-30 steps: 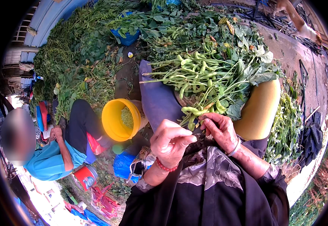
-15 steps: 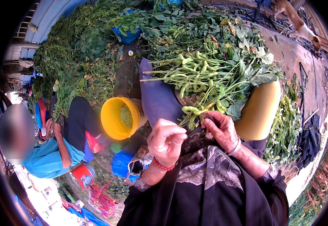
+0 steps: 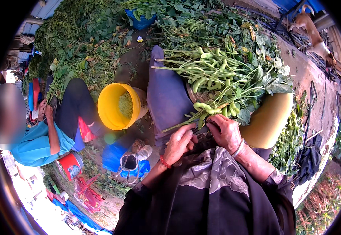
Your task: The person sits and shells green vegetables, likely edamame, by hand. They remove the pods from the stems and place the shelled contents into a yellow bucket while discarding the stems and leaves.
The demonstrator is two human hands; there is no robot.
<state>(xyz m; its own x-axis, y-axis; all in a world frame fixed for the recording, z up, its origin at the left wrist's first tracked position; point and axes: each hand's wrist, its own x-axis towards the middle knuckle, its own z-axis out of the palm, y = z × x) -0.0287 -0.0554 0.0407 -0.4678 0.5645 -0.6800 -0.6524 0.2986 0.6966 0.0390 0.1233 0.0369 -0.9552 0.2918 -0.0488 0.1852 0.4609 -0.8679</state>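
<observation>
A heap of bean plants (image 3: 217,70) with plump green pods lies across my lap, the cut stalk ends pointing left. My left hand (image 3: 181,145), with a red bead bracelet at the wrist, is curled closed just below a stalk. Whatever its fingers hold, if anything, is hidden. My right hand (image 3: 226,133), wearing a pale bangle, is closed at the near edge of a pod cluster (image 3: 205,109). Its fingertips are bent down over something dark or shaded that I cannot make out. A small gap separates the two hands.
Left of my knee stands a yellow bucket (image 3: 117,105) with green pods inside. A person in a turquoise shirt (image 3: 41,143) sits at the left, handling plants. A blue basket (image 3: 141,19), a red bucket (image 3: 71,165) and a clear jar (image 3: 144,152) stand about. A dog (image 3: 313,35) is far right.
My left hand has come down from its raised place beside the pods and turned over, nearer my right hand. My right hand stays by the pods. The whole view has shifted slightly.
</observation>
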